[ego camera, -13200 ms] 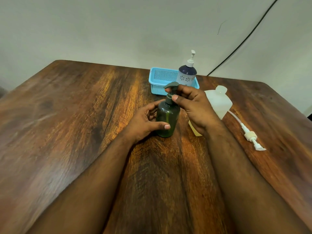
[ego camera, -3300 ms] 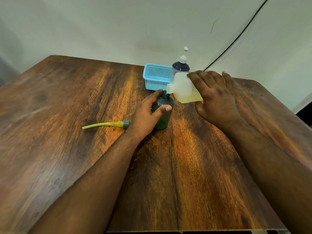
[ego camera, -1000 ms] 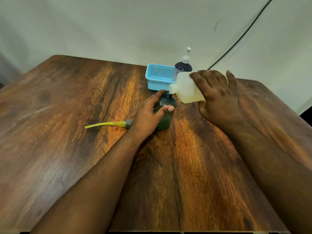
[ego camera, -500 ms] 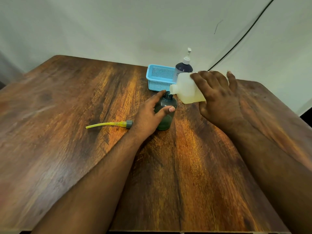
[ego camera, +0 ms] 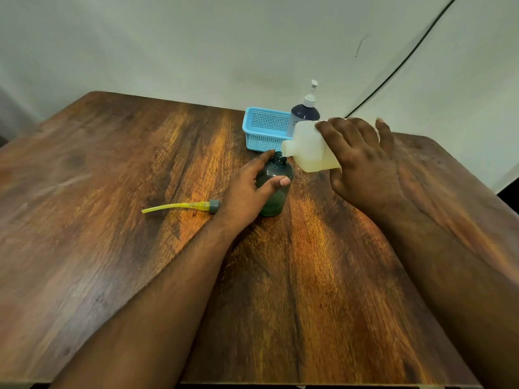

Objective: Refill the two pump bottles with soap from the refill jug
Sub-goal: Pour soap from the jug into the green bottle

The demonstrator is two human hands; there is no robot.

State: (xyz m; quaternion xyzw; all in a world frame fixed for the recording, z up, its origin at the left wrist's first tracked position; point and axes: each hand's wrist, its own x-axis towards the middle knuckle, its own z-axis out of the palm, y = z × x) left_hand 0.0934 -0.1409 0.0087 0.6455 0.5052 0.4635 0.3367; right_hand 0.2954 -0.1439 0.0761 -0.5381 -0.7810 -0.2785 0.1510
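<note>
Head view. Green pump bottle (ego camera: 273, 189): upright on tabletop (ego camera: 323, 276), pump off, neck open; left hand (ego camera: 247, 192) wrapped round its side, fingers curled. Refill jug (ego camera: 311, 148): tipped, long axis near level, spout leftward and touching the neck rim from the right; right hand (ego camera: 362, 161) clasped over its body, nearer the jug. Removed pump (ego camera: 182, 206): flat, left of the left hand. Second pump bottle (ego camera: 304, 113): behind, beside blue basket (ego camera: 265, 130), pump on. Against the frame half a second back: same pose, jug tilt unchanged.
</note>
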